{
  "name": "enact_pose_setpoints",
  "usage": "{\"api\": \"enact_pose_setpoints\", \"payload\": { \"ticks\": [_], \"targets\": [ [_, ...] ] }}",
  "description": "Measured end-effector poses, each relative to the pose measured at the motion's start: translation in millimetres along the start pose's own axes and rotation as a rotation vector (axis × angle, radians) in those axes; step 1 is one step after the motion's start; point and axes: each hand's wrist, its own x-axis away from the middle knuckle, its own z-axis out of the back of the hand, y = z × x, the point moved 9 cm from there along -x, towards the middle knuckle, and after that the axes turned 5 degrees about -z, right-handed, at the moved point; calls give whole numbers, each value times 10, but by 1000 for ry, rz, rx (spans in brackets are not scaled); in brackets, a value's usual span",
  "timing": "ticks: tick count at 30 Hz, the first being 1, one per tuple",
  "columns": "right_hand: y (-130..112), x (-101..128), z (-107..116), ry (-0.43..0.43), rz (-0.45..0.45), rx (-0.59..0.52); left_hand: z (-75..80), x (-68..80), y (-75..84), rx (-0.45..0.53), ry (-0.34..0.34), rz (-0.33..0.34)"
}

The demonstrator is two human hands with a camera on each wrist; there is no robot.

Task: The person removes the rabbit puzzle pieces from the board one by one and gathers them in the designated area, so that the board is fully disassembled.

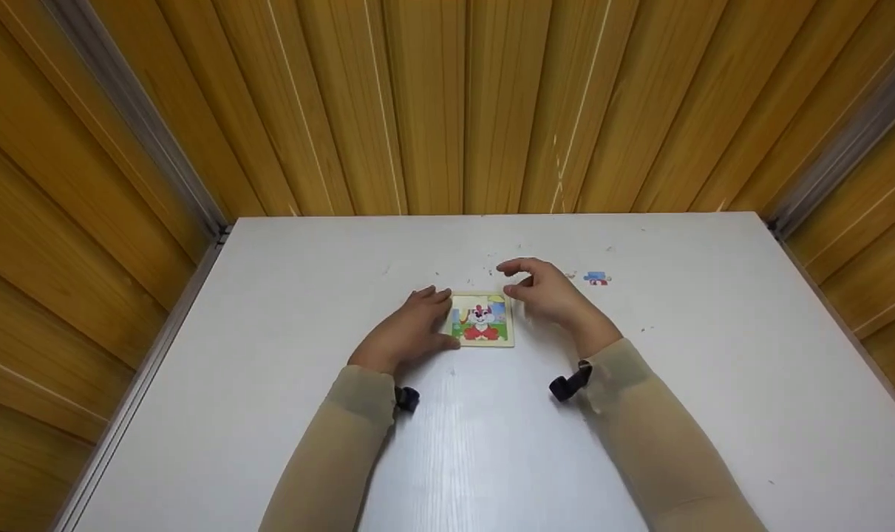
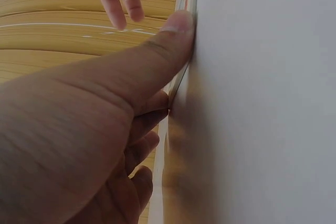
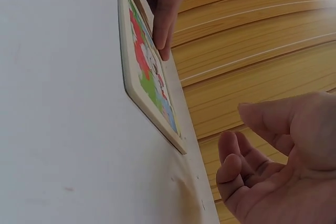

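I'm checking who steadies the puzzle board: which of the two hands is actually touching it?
The left hand: it rests against the left edge of the puzzle board. The right hand hovers beside its far right corner, fingers loosely curled, holding nothing.

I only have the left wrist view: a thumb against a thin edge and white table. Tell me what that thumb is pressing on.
Observer: The left hand rests on the left side of a small square puzzle board showing a cartoon rabbit; it lies flat on the white table.
Operator: Report the other hand.
Observer: The right hand hovers over the board's far right corner, fingers loosely curled, holding nothing; the right wrist view shows its palm empty.
Operator: Name anything loose on the table.
Observer: One blue puzzle piece lies apart, to the right of the right hand.
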Motion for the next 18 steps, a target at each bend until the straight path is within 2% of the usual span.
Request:
{"api": "enact_pose_setpoints", "payload": {
  "ticks": [5,10,18],
  "targets": [
    [7,10,-145,-34,-17,14,9,18,-32,11,12,12],
    [-13,24,-267,-56,20,82,-3,12,-29,-5,4,1],
    [-37,35,-310,-52,68,165,-6,2,1,-16,7,-19]
  ]
}}
